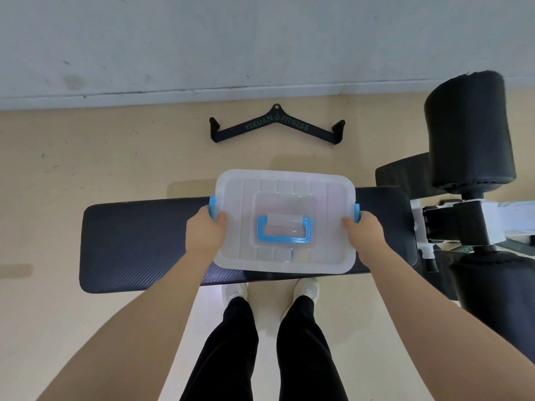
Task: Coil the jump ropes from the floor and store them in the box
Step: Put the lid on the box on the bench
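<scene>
Seen from above, a person stands at a gym bench, looking down past their own arms and dark trouser legs to white shoes on a pale tan floor. At the far left the floor (52, 215) is bare and open, with no jump ropes visible anywhere in view. Next comes the black padded bench (136, 241), which runs across the picture at about thigh level; its left end stops well short of the picture's edge. The left hand (204, 231) is closed around the left short side of the box, thumb on the lid and fingers hidden underneath, just below a blue latch (212, 206). The box (285, 221) itself is a clear plastic tub with its lid on and a blue carry handle (284, 230) lying flat at the centre; it sits over the middle of the bench, and whether it rests on the pad or is held just above it cannot be told. Beyond it, on the floor near the wall, lies a black V-shaped cable bar (276, 124). The right hand (363, 234) grips the opposite short side in the same way. The step in hand appears to be positioning the box, and it would go best kept level and centred on the pad, away from the near edge, before the latches are released. To the right the room tightens: the bench's frame and black foam rollers (470, 131) crowd close, so the freer space lies left and forward.
</scene>
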`<state>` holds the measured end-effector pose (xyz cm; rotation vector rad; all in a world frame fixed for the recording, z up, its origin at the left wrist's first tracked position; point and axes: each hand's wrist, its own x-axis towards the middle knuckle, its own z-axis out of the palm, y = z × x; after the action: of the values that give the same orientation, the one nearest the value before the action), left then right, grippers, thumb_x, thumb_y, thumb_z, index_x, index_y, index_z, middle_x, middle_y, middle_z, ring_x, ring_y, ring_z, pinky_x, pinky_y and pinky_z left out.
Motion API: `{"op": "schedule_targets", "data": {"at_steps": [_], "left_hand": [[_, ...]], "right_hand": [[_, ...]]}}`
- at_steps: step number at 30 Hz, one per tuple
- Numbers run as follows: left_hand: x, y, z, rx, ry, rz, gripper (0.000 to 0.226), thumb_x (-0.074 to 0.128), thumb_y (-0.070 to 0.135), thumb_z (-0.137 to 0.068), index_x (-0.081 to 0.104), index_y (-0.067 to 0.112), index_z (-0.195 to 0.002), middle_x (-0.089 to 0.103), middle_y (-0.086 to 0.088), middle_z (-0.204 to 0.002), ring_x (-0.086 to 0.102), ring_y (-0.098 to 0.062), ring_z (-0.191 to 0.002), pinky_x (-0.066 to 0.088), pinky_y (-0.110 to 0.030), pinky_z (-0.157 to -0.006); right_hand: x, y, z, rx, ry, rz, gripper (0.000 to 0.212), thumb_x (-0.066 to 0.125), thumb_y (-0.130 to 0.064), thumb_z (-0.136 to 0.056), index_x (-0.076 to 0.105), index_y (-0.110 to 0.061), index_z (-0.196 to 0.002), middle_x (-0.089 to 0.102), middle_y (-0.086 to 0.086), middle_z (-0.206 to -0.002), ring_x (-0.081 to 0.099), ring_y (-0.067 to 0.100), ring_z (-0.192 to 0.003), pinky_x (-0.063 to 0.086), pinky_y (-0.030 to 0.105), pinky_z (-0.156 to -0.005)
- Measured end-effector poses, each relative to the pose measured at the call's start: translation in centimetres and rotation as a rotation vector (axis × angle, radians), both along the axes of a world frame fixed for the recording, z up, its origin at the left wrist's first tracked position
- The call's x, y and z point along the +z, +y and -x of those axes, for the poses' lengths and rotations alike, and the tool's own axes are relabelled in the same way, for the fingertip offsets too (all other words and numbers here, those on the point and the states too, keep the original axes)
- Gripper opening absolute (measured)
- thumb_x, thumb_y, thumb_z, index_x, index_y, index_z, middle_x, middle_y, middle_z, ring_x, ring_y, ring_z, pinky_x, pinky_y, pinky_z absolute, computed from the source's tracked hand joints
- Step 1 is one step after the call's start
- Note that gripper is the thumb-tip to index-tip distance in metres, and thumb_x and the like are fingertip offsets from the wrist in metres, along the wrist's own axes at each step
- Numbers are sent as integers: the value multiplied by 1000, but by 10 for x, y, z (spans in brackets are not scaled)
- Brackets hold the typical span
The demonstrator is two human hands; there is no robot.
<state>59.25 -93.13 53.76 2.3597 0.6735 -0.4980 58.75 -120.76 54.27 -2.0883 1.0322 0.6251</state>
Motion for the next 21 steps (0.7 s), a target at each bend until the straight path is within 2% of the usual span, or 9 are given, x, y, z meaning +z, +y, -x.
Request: {"op": "schedule_targets", "data": {"at_steps": [3,5,8,10,11,13,15,18,21], "left_hand": [[1,-4,-2,-113,-3,-161,29,43,23,-96,54,-3,-100,60,-19,-92,58,-35,-84,42,-34,-65],[1,-9,-1,-146,28,-245,29,39,22,-98,52,-4,-103,60,-22,-98,57,-37,-87,39,-35,-65],[4,-16,-2,-142,84,-254,28,35,16,-99,46,-5,-114,58,-22,-109,56,-36,-97,39,-36,-69],[-1,-12,2,-115,110,-128,40,34,11,-97,32,-1,-135,52,-20,-126,52,-35,-111,44,-41,-84],[-4,-8,7,-91,112,10,50,35,11,-96,21,5,-144,46,-17,-135,49,-34,-118,44,-44,-93],[-3,0,21,-55,75,276,64,39,15,-96,5,21,-150,36,-8,-146,44,-29,-127,41,-48,-103],[6,5,34,-46,42,377,71,43,21,-97,-3,24,-150,26,-3,-152,35,-25,-135,35,-48,-109],[17,13,54,14,37,317,63,42,23,-98,6,14,-150,16,-3,-157,20,-22,-143,20,-38,-116],[22,35,81,26,164,307,48,42,21,-98,32,8,-143,37,-11,-146,39,-25,-132,33,-38,-110]], "right_hand": [[4,5,-2,147,42,153,28,45,-24,-96,48,-4,-115,51,7,-94,52,22,-82,47,34,-71],[10,9,-2,146,63,202,28,44,-23,-96,47,-5,-118,52,8,-95,52,22,-81,46,33,-70],[18,23,-2,153,77,244,39,46,-12,-93,37,-7,-131,52,13,-119,55,27,-100,49,38,-85],[17,38,7,353,-46,373,53,47,-3,-88,30,-9,-137,38,14,-137,45,32,-119,39,41,-102],[17,48,12,474,-143,428,55,46,-2,-86,31,-11,-137,33,14,-142,39,33,-123,31,40,-106],[19,70,21,701,-282,407,46,45,-3,-87,41,-15,-131,33,11,-142,34,32,-125,24,37,-108],[21,93,28,894,-286,285,38,42,-6,-90,48,-16,-126,43,6,-133,40,29,-119,30,33,-101],[18,116,39,1098,-194,281,46,40,-3,-90,36,-11,-135,42,7,-133,41,27,-118,32,32,-100],[18,125,44,1146,-122,389,60,42,5,-83,26,-8,-139,30,10,-141,37,30,-122,27,35,-108]]}}
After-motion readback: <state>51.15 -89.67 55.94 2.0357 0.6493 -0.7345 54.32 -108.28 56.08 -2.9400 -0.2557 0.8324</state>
